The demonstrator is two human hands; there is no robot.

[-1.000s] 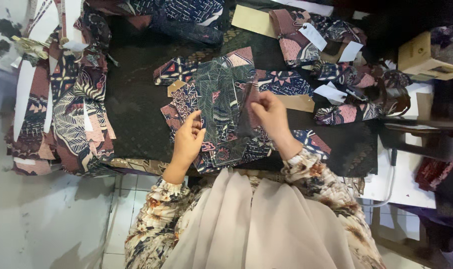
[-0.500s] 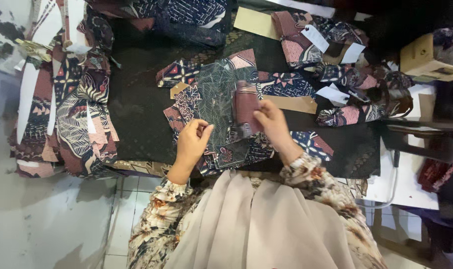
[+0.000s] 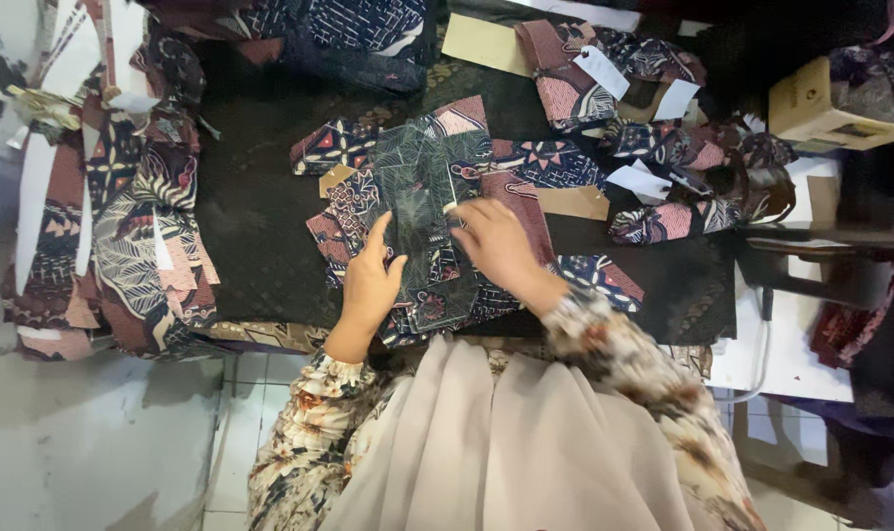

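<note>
A dark patterned cloth covers the work table, crowded with cut batik pieces. At its middle lies a dark green leaf-print piece on a loose pile of navy and red scraps. The left hand rests at the green piece's left edge, forefinger stretched out, the others loosely curled. The right hand lies flat, fingers together, pressing a maroon piece just beside the green one. A hanging stack of cut cloth fills the left side. Fabric bundles with white paper tags sit at right, near a cardboard box.
</note>
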